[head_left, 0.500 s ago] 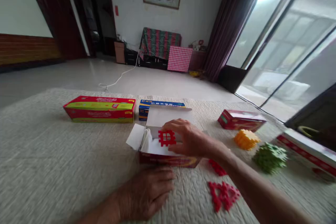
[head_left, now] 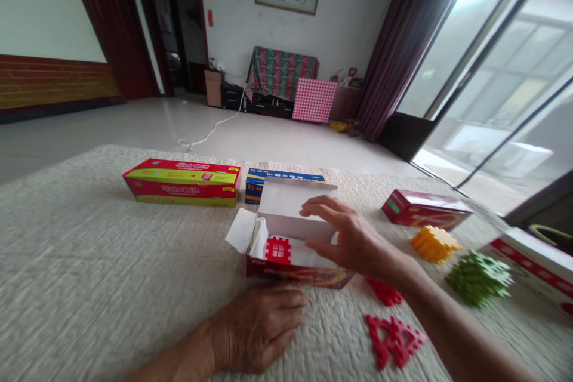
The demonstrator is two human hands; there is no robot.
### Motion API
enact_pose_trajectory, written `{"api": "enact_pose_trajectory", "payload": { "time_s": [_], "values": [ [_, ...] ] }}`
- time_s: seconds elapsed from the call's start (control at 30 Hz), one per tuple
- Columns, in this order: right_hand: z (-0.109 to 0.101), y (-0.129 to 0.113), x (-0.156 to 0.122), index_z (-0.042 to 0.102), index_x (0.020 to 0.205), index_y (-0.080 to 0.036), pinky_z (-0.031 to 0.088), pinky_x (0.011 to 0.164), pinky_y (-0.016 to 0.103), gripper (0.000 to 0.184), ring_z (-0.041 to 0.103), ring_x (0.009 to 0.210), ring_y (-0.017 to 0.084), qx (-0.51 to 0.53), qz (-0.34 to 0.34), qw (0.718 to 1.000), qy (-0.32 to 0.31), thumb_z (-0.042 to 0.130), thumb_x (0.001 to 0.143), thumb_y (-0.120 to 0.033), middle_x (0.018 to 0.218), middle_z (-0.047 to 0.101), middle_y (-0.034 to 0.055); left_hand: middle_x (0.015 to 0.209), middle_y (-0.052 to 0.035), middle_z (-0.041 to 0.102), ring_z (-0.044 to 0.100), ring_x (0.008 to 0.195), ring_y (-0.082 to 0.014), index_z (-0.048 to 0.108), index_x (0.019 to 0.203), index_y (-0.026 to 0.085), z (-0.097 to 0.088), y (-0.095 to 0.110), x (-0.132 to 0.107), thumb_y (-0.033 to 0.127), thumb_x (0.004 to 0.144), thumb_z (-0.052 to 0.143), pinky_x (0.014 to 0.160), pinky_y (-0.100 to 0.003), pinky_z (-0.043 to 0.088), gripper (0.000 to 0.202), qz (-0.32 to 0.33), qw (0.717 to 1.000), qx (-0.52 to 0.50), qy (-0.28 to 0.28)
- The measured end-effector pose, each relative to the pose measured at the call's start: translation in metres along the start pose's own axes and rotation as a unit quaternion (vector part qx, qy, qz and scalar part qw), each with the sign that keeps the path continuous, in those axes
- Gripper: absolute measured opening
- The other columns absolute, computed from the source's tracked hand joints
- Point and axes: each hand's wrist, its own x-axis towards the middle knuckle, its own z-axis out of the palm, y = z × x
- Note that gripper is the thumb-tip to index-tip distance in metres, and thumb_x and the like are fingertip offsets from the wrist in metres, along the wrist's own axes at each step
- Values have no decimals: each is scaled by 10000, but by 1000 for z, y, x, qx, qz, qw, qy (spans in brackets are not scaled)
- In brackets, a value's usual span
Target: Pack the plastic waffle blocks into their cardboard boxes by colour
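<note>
An open cardboard box (head_left: 295, 277), red outside and white inside, stands on a quilted cream mat (head_left: 111, 250). Inside it lies a red plastic lattice piece (head_left: 277, 250), next to crumpled white paper (head_left: 258, 239). My right hand (head_left: 353, 236) hovers at the box's right end, fingers apart, holding nothing. My left hand (head_left: 257, 328) rests on the mat just in front of the box, empty. To the right lie a red lattice cluster (head_left: 394, 340), a small red piece (head_left: 384, 291), a yellow stack (head_left: 434, 245) and a green stack (head_left: 478, 277).
Beyond the open box stand a long red-and-yellow box (head_left: 181, 182) and a blue box (head_left: 284, 179). A red box (head_left: 425, 209) sits to the right, and a white-and-red box (head_left: 532, 265) at the mat's right edge. A tiled floor lies past the mat's far edge.
My right hand has moved off the red lattice piece toward the box's right end, and the piece now lies uncovered inside. My left hand has stayed in place.
</note>
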Motion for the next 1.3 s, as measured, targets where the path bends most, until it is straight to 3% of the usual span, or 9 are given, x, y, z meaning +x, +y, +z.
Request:
{"api": "enact_pose_trajectory", "payload": {
  "time_s": [0.1,0.17,0.3,0.43,0.63,0.77,0.97,1.1,1.3],
  "values": [
    [-23,16,-23,622,1093,-196,497,933,404,237,615,1063,220,-31,32,998,45,595,860,-235,1153,638,95,1239,-112,651,586,1200,-174,639,1068,124,-2,1,1,135,921,442,1095,-295,431,245,-4,1000,-5,-10],
    [-38,30,-40,632,1061,-201,507,908,392,201,629,1037,218,-55,70,995,37,581,871,-242,1135,651,95,1245,-114,654,584,1209,-172,642,1090,123,-3,1,1,141,928,443,1092,-297,435,257,0,1000,-1,-11],
    [-66,57,-78,638,1058,-202,519,896,370,224,648,1025,215,-71,142,985,-71,565,846,-189,1149,671,96,1279,-81,649,569,1235,-162,646,1156,154,-4,2,-1,113,914,468,1079,-268,441,303,-20,999,35,-13],
    [-81,67,-109,584,1251,-177,435,1064,418,457,538,1257,263,-65,169,968,-173,591,794,-189,1362,573,139,1327,-33,623,553,1256,-152,642,1199,204,-1,-1,-5,91,873,499,1069,-249,441,373,-22,996,76,-32],
    [-63,74,-130,404,1454,-155,324,1162,414,751,387,1395,244,-17,168,957,-238,545,720,-78,1522,404,129,1325,-35,625,563,1246,-149,647,1195,215,1,-3,-7,127,881,494,1052,-251,454,360,-8,992,120,-41],
    [-51,79,-131,478,1395,-176,395,1110,391,670,502,1299,240,-11,156,962,-224,540,736,-70,1435,516,126,1322,-24,627,560,1248,-136,638,1206,225,3,-5,-8,119,870,493,1056,-235,443,381,-1,992,121,-20],
    [-51,77,-125,574,1258,-230,481,1001,325,554,599,1162,224,4,147,965,-216,579,725,-82,1305,611,84,1297,-31,645,581,1222,-145,641,1190,228,6,-5,-10,131,887,489,1046,-247,451,353,-6,997,79,22],
    [-55,71,-127,514,1356,-223,456,1054,352,681,547,1248,248,-1,144,969,-199,603,697,-76,1397,545,105,1328,-25,625,571,1237,-160,617,1228,242,2,-5,-10,141,901,488,1045,-250,447,366,-12,998,69,-4],
    [-58,71,-130,529,1351,-249,471,1043,373,684,565,1231,230,-5,141,972,-189,568,703,-34,1386,565,93,1364,-22,596,559,1252,-175,612,1246,245,0,-6,-10,138,897,486,1064,-261,438,386,-21,997,69,-33]
  ]
}}
